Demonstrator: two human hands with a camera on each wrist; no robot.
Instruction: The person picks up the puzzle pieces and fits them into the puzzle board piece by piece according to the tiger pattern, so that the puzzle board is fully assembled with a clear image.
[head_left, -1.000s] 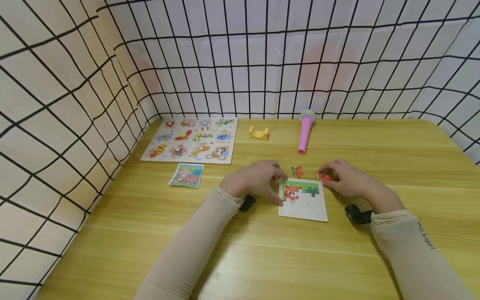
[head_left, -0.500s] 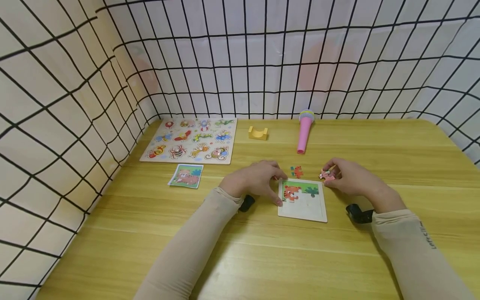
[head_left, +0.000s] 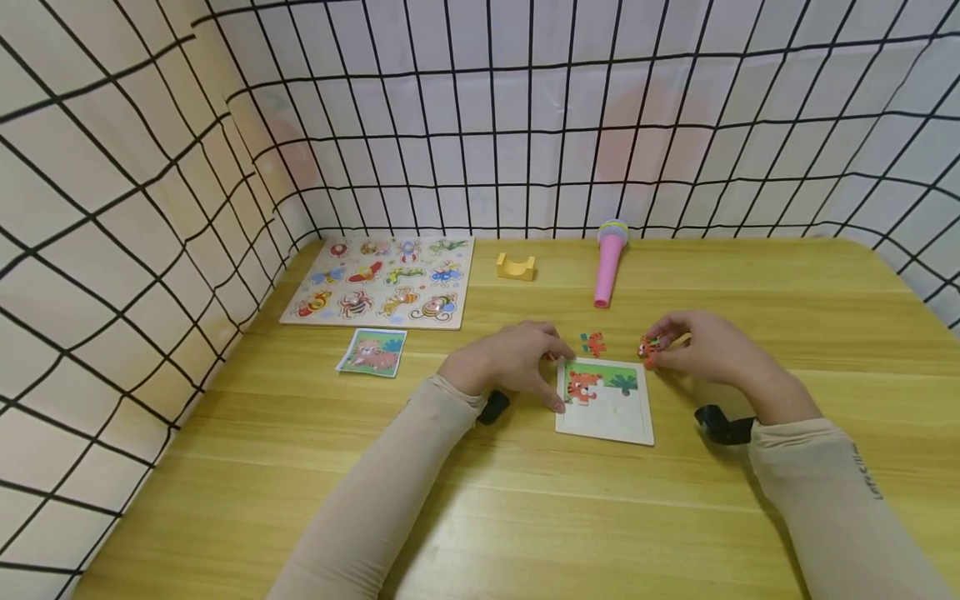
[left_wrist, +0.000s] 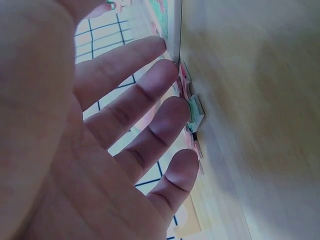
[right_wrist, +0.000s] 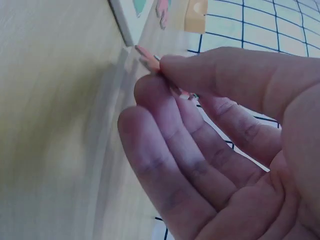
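A square puzzle board lies on the table, a tiger-face piece and a green piece in its upper part. My left hand rests at its left side, thumb and fingertips touching the edge, fingers fairly straight. In the left wrist view, loose pieces lie by those fingertips. Just right of the board, my right hand pinches an orange puzzle piece between thumb and fingers; the piece shows edge-on in the right wrist view. Another orange puzzle piece lies behind the board.
An insect puzzle board lies at the back left, with a small picture card in front. A yellow curved block and a pink toy microphone lie further back. Black wire mesh borders the table.
My right hand has raised and turned the orange piece between its fingers, beside the board's right corner. The left hand and the board have stayed in place.
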